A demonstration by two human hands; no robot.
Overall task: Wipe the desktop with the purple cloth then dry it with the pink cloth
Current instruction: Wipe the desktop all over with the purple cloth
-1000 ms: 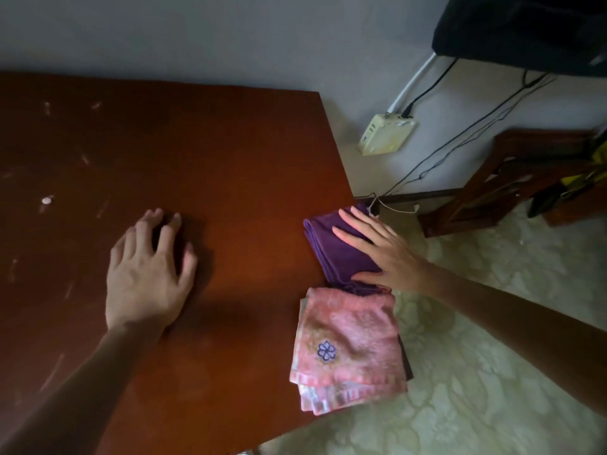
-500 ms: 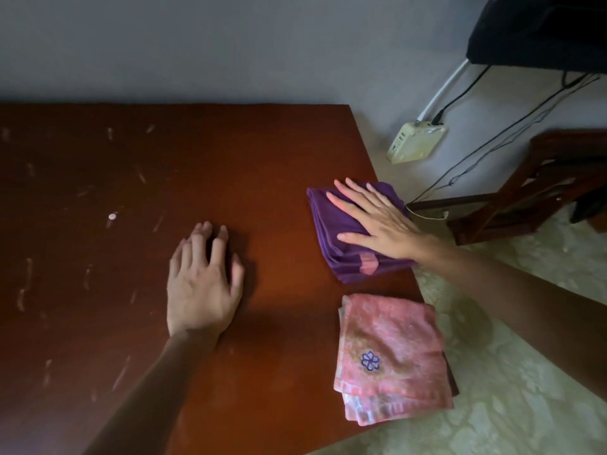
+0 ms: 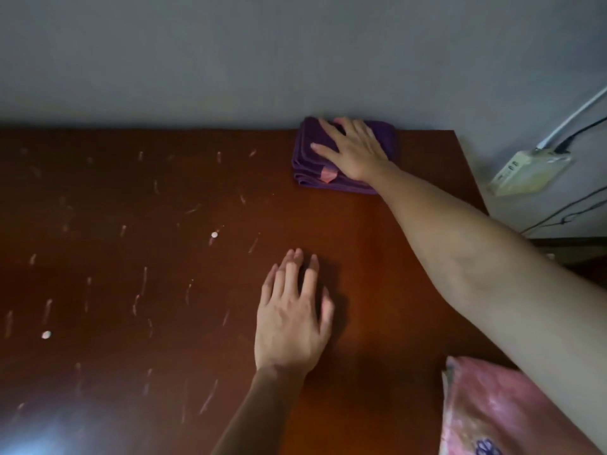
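The folded purple cloth (image 3: 310, 165) lies at the far edge of the dark red-brown desktop (image 3: 164, 290), against the wall. My right hand (image 3: 353, 149) presses flat on top of it with fingers spread, covering much of it. A small pink tag shows on the cloth near my wrist. My left hand (image 3: 290, 318) rests palm down on the bare wood nearer to me, holding nothing. The folded pink cloth (image 3: 492, 412) lies at the near right corner, partly under my right forearm and cut off by the frame.
The desktop's left half carries many pale streaks and two small white spots (image 3: 214, 234). The grey wall (image 3: 230, 60) runs along the far edge. Right of the desk, a cream power strip (image 3: 525, 170) with cables hangs by the wall.
My right hand has pushed the purple cloth from the right edge near the pink cloth up to the far edge by the wall. The left hand has stayed flat on the wood.
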